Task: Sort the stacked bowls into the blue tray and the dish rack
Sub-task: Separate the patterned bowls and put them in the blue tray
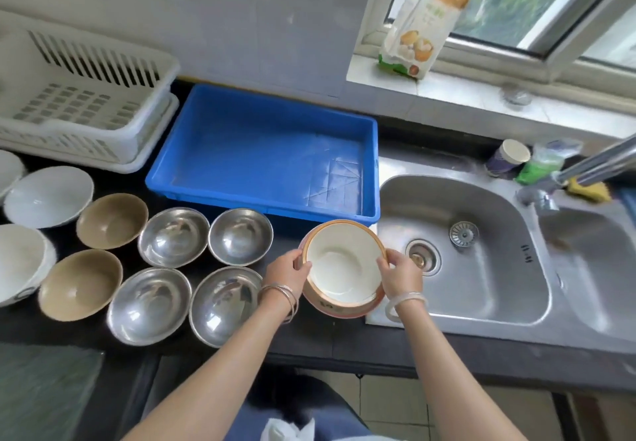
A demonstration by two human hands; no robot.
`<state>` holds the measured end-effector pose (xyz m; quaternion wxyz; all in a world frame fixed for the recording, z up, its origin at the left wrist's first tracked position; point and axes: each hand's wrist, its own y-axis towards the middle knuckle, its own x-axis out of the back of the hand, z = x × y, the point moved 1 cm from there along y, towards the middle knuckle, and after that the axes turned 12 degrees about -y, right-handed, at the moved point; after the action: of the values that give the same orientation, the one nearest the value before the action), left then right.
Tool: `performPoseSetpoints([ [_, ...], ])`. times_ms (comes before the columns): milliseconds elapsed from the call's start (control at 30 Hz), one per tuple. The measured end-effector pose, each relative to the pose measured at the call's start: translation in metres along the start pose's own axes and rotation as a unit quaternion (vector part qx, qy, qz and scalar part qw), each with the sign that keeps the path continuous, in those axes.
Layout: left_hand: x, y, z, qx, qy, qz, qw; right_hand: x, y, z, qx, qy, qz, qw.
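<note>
A stack of white bowls with orange rims (pixel 344 263) sits on the dark counter just in front of the blue tray (pixel 261 151). My left hand (pixel 289 270) grips the stack's left rim and my right hand (pixel 401 273) grips its right rim. The blue tray holds nothing. The white dish rack (pixel 86 96) stands at the far left against the wall, with nothing in it. Several steel bowls (pixel 173 236), two brown bowls (pixel 112 220) and white bowls (pixel 48 196) lie spread over the counter to the left.
A steel double sink (pixel 457 255) lies right of the stack, with a tap (pixel 592 162) over it. A cup, a green bag and a yellow sponge (pixel 588 191) sit behind the sink. A food packet (pixel 423 21) leans on the window sill.
</note>
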<state>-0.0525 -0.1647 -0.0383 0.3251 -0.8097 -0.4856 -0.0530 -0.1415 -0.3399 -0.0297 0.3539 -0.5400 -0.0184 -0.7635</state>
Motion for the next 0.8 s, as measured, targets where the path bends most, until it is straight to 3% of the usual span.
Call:
performPoseSetpoints([
  [333,0.032,0.012,0.002,-0.013,0.04,-0.061,0.997,-0.021,-0.027,0.017,-0.022,0.03,0.035,0.999],
  [467,0.034,0.01,-0.002,-0.027,0.065,-0.073,0.995,-0.023,-0.032,0.027,-0.025,-0.004,-0.016,1.0],
  [567,0.031,0.007,-0.004,-0.043,0.082,-0.096,0.991,-0.023,-0.033,0.031,-0.023,-0.018,-0.007,1.0],
  [800,0.039,0.007,-0.023,-0.048,0.01,-0.083,0.995,-0.004,-0.033,0.029,-0.017,0.01,-0.024,1.0],
])
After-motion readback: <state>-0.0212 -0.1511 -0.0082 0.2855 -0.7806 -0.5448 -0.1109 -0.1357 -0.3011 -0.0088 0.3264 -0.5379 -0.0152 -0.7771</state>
